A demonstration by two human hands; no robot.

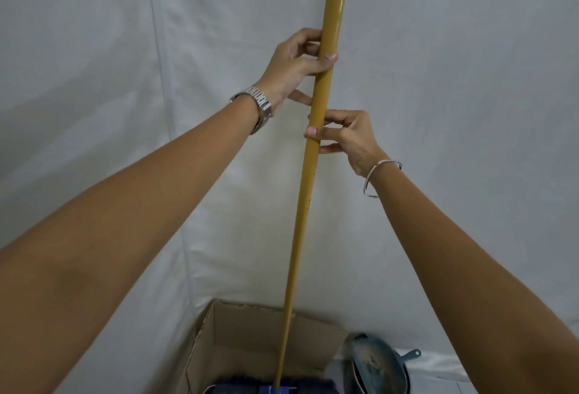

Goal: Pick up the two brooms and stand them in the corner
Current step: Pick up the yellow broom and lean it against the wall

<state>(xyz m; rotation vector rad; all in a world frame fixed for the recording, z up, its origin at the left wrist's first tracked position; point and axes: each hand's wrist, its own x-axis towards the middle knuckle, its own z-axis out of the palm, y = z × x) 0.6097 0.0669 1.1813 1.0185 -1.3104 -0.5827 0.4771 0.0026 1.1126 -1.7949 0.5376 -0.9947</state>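
One broom stands nearly upright in front of me. Its long mustard-yellow handle (300, 221) runs from the top edge down to a dark blue head (275, 389) at the bottom edge. My left hand (296, 63), with a metal watch on the wrist, is wrapped around the handle high up. My right hand (341, 136), with a thin bangle on the wrist, pinches the handle just below the left. A second broom is not in view.
White cloth (125, 111) covers the walls ahead and forms a corner. An open cardboard box (238, 340) sits on the floor around the broom head. A blue-grey dustpan (379, 365) leans to the right of the box.
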